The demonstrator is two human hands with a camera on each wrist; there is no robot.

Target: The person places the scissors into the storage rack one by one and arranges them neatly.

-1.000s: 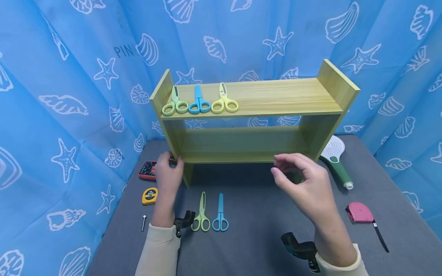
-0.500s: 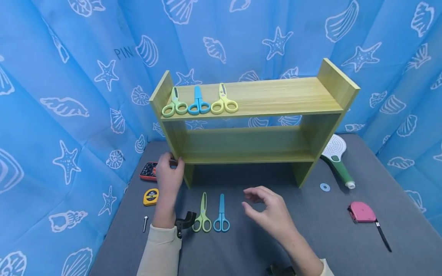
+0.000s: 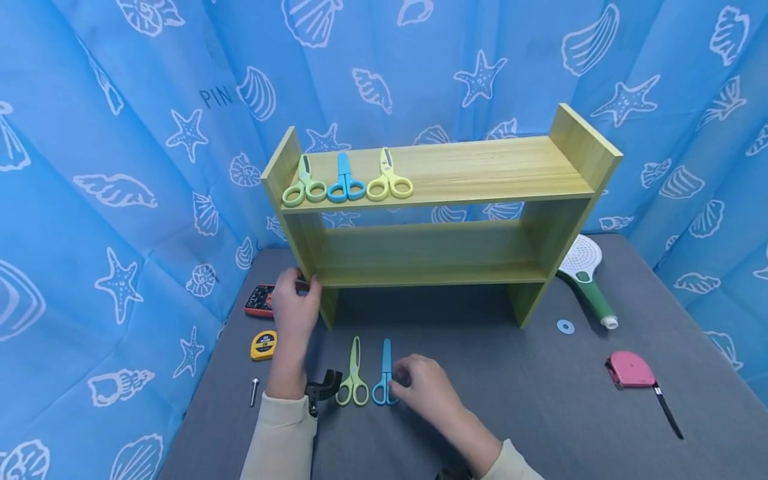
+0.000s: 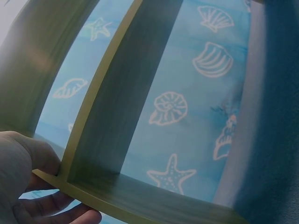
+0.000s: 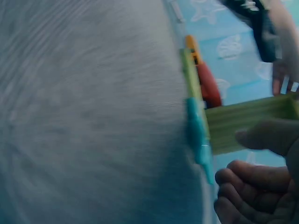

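Note:
My left hand [image 3: 294,307] grips the left side panel of a two-tier wooden shelf [image 3: 444,277]; in the left wrist view the thumb [image 4: 44,156] lies on one side of the board and the fingers on the other. Just right of the blue scissors [image 3: 387,360] on the table is my right hand [image 3: 426,387]. In the right wrist view its thumb and curved fingers are apart, with nothing held between them. Green scissors [image 3: 355,373] lie left of the blue pair. On the top board rest green scissors [image 3: 305,181], blue scissors [image 3: 345,180] and yellow scissors [image 3: 389,177].
To the left lie a red-and-black multimeter [image 3: 259,301], a yellow tape measure [image 3: 263,345] and a bolt [image 3: 255,392]. On the right are a green-and-white shower head [image 3: 591,287], a washer [image 3: 565,327], a pink tape measure [image 3: 630,370] and a thin black-handled tool [image 3: 669,413].
My right hand has moved left and down from the shelf's right end to beside the blue scissors, uncovering the washer. The left hand has kept its grip on the shelf.

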